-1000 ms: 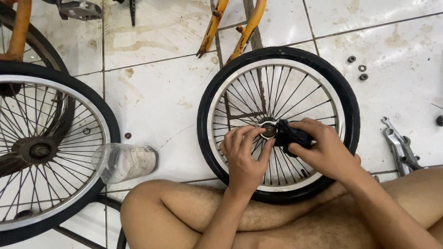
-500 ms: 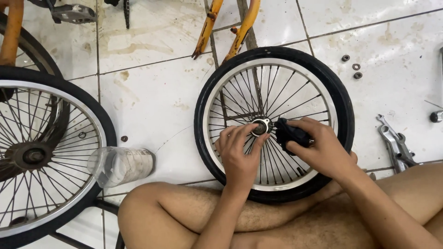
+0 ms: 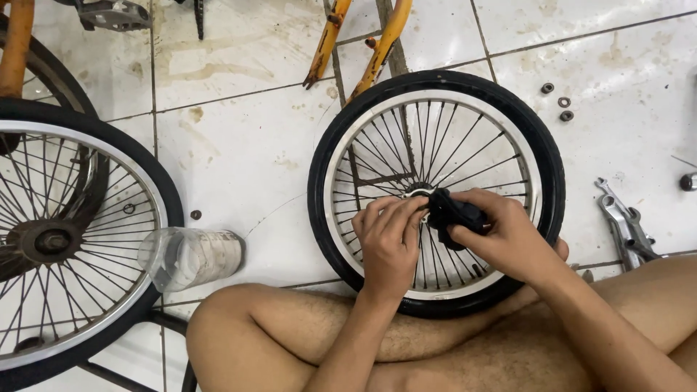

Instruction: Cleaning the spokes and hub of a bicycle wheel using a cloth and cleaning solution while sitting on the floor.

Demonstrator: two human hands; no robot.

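**Both hands at the hub of a wheel flat on the tiles**

Going left to right: a second spoked wheel (image 3: 65,239) fills the 9 o'clock edge, attached to an orange bicycle frame (image 3: 16,43). Just right of it a clear plastic bottle (image 3: 190,255) lies on its side, its long axis running roughly 9 to 3 o'clock, though which end is the neck I cannot tell.

The small wheel (image 3: 435,192) lies flat on the white tiled floor (image 3: 239,145), its axle pointing straight up toward the camera, with its lower rim against the person's crossed legs. So, two wheels in all.

The left hand (image 3: 388,243) sits at about 7 o'clock from the hub (image 3: 421,192), fingertips pressed together on the hub's edge, pinching at it. The right hand (image 3: 508,236) lies at about 4 o'clock from the hub, fingers curled tight round a dark cloth (image 3: 454,213), which is bunched against the hub's right side. The hub lies directly between the two grips, mostly hidden.

At 12 o'clock two orange fork legs (image 3: 363,40) slant down toward the tyre. At 2 o'clock three small nuts (image 3: 560,102) sit close together. At 3 o'clock a metal brake part (image 3: 626,225) rests on the tile.
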